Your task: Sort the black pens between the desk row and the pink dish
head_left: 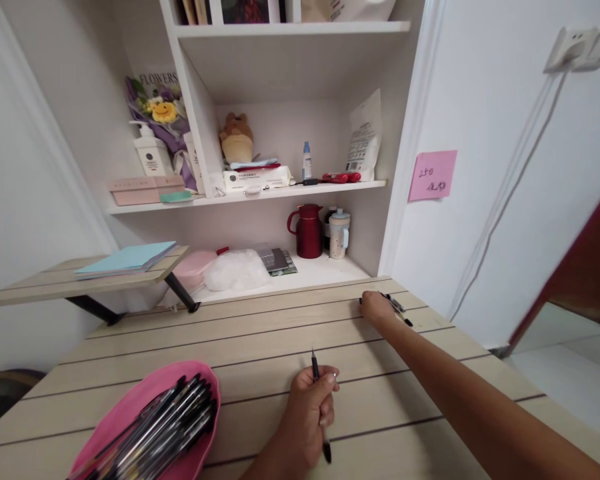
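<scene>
My left hand (310, 410) is closed around a pen (315, 367) above the table. Its bare tip points away from me, and a black end sticks out below the fist. At the far right of the table, my right hand (376, 308) reaches down with fingers curled and mostly hidden. A small dark end shows at its left side, but what it belongs to is unclear. Several pens or pen parts (398, 307) lie just right of that hand. Nearer me on the left, a pink basket (216, 387) holds many black and clear pens (165, 427).
Behind the slatted wooden table (260, 373) stands a white shelf unit (300, 27) with a red jug (309, 230) and a lidded cup (339, 233). A raised wooden stand (55, 283) carries blue paper (127, 259). A pink note (433, 175) is on the wall.
</scene>
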Action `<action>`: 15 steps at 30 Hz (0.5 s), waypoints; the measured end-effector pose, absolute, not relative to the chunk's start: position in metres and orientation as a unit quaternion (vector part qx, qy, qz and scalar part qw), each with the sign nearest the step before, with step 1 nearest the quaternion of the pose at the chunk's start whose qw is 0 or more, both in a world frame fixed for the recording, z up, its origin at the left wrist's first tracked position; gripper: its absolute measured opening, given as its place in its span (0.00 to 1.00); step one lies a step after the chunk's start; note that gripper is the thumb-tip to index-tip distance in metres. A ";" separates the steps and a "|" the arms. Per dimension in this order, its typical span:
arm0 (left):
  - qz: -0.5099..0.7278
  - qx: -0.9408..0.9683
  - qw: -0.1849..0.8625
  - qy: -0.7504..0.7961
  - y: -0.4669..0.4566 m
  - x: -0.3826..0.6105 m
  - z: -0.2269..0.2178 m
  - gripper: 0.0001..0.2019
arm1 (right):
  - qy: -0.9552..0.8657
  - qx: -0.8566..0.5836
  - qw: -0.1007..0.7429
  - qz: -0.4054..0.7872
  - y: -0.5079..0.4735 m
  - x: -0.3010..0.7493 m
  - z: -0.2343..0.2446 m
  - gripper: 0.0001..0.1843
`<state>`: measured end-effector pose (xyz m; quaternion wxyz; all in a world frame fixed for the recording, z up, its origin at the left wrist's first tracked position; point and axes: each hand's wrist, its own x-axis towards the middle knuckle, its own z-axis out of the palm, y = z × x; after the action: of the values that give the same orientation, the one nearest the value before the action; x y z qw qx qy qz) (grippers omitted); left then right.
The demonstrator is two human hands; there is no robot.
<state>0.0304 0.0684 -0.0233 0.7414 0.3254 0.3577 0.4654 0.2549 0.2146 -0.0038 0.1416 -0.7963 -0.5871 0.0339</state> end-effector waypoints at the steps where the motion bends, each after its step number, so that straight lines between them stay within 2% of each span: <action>1: 0.466 0.325 0.741 0.358 0.068 0.030 -0.023 0.17 | -0.588 -0.797 0.139 0.032 0.216 0.254 -0.005 0.11; 10: 0.465 0.324 0.742 0.359 0.069 0.030 -0.021 0.17 | -0.556 -0.821 0.131 0.013 0.201 0.280 0.002 0.16; 15: 0.469 0.334 0.736 0.356 0.066 0.031 -0.015 0.15 | -0.535 -0.837 0.112 0.015 0.166 0.294 -0.010 0.17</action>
<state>0.0309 0.0663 -0.0154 0.7362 0.3344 0.3558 0.4687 0.2938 0.1658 -0.0101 0.1123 -0.8371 -0.5352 0.0153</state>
